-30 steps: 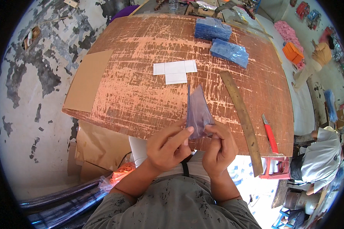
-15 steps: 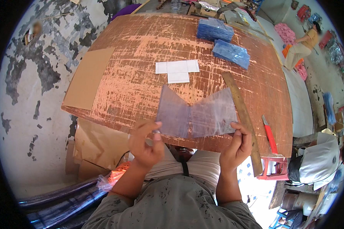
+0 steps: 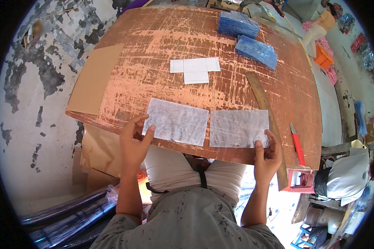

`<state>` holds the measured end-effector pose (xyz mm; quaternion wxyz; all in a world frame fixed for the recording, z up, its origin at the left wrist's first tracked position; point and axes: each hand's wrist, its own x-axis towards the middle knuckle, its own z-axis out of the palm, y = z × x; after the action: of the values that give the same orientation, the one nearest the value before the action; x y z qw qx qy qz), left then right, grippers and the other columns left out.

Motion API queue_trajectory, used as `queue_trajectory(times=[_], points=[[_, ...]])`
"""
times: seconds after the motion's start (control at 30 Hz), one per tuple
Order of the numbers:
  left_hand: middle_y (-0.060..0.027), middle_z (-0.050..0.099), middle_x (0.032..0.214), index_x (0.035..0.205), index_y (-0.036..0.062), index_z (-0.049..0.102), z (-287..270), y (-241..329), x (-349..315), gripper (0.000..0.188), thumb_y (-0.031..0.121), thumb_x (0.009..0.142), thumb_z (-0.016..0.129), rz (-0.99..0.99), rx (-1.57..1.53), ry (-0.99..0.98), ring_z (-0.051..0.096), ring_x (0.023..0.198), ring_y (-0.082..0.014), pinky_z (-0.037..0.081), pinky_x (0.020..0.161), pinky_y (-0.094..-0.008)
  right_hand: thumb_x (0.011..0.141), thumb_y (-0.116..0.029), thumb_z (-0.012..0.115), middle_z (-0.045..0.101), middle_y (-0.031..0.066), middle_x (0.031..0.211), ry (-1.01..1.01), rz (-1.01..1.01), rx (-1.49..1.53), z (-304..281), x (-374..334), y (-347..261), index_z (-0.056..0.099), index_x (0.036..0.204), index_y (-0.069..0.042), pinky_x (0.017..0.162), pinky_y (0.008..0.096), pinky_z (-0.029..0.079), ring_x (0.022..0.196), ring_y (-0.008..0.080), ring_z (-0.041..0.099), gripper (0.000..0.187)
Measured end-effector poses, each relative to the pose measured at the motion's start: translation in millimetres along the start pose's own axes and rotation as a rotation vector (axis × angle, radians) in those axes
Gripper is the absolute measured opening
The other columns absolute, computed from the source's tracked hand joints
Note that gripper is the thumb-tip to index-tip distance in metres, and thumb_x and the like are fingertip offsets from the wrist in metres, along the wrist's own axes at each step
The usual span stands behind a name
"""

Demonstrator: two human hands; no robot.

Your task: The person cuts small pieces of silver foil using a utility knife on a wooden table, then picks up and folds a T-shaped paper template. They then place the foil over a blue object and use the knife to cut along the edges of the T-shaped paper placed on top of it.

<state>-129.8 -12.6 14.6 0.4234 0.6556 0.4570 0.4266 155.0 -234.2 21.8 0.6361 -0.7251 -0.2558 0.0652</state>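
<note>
Two translucent plastic sheets lie side by side over the near edge of the scratched brown table, a thin gap between them. My left hand [image 3: 134, 143] is closed on the outer edge of the left plastic sheet [image 3: 176, 122], thumb on top; this sheet is slightly tilted. At its lower outer corner, the right plastic sheet [image 3: 239, 128] is pinched by my right hand [image 3: 269, 155]. Beyond the sheets lies a white T-shaped paper piece [image 3: 196, 70] with drawn lines. A long worn ruler [image 3: 262, 99] runs beside and partly behind the right sheet.
A red-handled knife [image 3: 297, 147] lies near the table's right edge. Blue plastic stacks [image 3: 238, 25] sit at the far right, and brown cardboard [image 3: 95, 79] at the left. A red stool [image 3: 301, 181] stands right of the table. Another person [image 3: 320, 27] is in the background.
My hands have moved apart. The two sheets, earlier raised and angled toward each other, are now spread flatter with a gap between them. The view has shifted slightly.
</note>
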Motion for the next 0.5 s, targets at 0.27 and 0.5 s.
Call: queue_trajectory(times=[0.27,0.5], points=[[-0.0079,0.064,0.088,0.122,0.0061,0.076,1,14,4,0.038,0.011,0.085,0.083,0.306,0.427,-0.007,0.061,0.075,-0.0189,0.05,0.066,-0.0331,0.093,-0.005,0.08,0.073,0.0195,0.133,-0.166,-0.082,-0.28,-9,-4,-5,0.065,0.139,0.004,0.063,0.0242,0.051,0.08,0.0089,0.065,0.05],[-0.0086,0.063,0.089,0.119,0.0061,0.077,-1,7,7,0.039,0.01,0.081,0.084,0.433,0.585,-0.054,0.058,0.078,-0.0255,0.048,0.072,-0.0388,0.093,-0.008,0.081,0.076,0.0174,0.12,-0.301,-0.065,-0.479,-20,-2,-14,0.069,0.135,0.001,0.064,0.0289,0.053,0.076,0.0155,0.069,0.045]])
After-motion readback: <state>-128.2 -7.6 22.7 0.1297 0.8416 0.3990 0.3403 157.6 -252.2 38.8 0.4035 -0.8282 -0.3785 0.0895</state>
